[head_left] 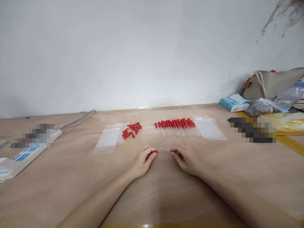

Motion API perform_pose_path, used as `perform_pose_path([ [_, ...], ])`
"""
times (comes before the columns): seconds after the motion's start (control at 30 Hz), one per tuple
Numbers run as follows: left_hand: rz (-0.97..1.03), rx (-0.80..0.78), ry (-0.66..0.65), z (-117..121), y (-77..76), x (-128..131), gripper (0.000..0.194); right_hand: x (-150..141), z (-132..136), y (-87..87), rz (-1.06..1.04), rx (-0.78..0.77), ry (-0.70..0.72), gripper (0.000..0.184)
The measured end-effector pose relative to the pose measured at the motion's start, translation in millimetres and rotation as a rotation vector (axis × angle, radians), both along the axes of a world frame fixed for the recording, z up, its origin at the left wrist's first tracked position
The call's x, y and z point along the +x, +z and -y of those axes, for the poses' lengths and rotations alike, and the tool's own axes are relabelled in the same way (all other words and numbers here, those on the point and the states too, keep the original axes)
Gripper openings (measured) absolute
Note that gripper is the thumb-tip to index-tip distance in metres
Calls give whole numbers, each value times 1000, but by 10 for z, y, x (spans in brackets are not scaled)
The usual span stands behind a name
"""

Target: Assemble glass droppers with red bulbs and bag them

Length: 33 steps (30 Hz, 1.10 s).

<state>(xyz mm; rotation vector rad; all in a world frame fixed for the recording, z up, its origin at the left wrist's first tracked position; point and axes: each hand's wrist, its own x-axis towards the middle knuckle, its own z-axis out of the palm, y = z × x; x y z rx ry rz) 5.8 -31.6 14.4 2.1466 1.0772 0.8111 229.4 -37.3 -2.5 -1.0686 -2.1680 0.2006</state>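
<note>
My left hand (145, 158) is closed around a red rubber dropper bulb (154, 151), whose open end points right. Opposite it, my right hand (185, 158) pinches a thin clear glass pipette tube (164, 149). The tube's free end faces the bulb, with a small gap between them. Beyond my left hand lies a pile of loose red bulbs (133, 129). Bare glass tubes (146, 136) lie in a row beside that pile. Farther right is a row of droppers (177, 125) with red bulbs on their glass tubes.
Clear zip bags lie on the left (106, 139) and right (210, 128) of the rows. A white power strip (30, 155) is at far left. At right are a blue tissue pack (234, 103), plastic bags (266, 106) and a beige bag (275, 84) against the wall.
</note>
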Motion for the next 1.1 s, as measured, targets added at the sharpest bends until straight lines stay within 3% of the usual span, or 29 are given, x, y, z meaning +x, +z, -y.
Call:
perform_pose_path([
  [0.4, 90, -35, -27, -16, -44, -24, 20, -66, 41, 32, 46, 3, 69, 16],
  [0.73, 111, -57, 74, -29, -146, -55, 19, -67, 35, 34, 22, 38, 117, 19],
  [1.1, -36, 70, -100, 60, -19, -27, 21, -22, 6, 37, 193, 75, 75, 22],
])
